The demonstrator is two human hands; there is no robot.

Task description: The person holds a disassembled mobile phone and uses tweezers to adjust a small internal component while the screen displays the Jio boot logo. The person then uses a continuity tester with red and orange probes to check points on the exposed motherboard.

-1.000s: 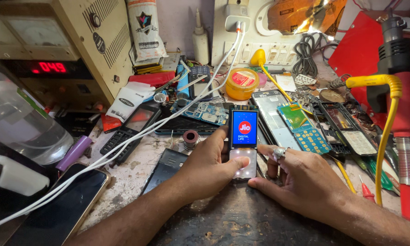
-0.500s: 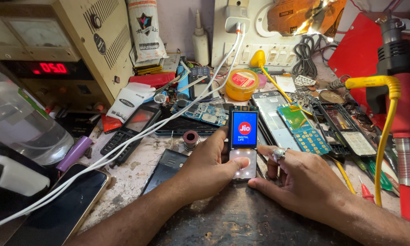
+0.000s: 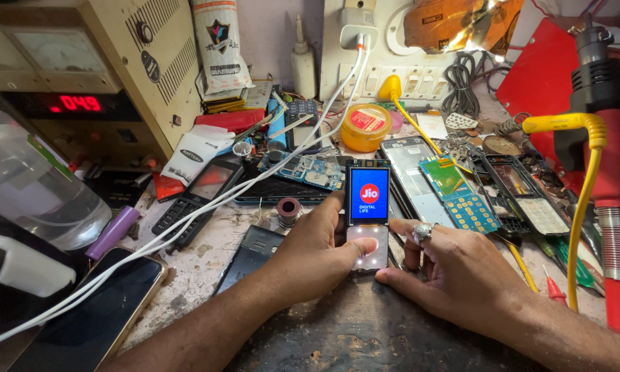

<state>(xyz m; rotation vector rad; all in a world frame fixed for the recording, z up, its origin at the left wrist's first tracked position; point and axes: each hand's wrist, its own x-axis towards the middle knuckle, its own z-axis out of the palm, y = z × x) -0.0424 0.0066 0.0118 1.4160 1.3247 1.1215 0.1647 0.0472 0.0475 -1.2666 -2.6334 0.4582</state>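
A small keypad phone (image 3: 368, 207) without its front cover lies on the worn bench, its screen lit blue with a red and white logo and its keypad area glowing white. My left hand (image 3: 317, 251) wraps around its left side, thumb pressing the glowing keypad. My right hand (image 3: 455, 269), with a ring on one finger, rests flat on the bench beside the phone's right edge, thumb tip touching its lower corner.
A beige power supply (image 3: 83, 76) with a red readout stands at the back left. White cables (image 3: 207, 200) cross the bench. Circuit boards (image 3: 310, 169), phone frames (image 3: 523, 193), a yellow tin (image 3: 365, 127), a plastic bottle (image 3: 27, 186), a smartphone (image 3: 96, 310) and a red hot-air tool (image 3: 610, 172) surround me.
The hands and phone stay in place. The red readout on the power supply flickers between slightly different values.
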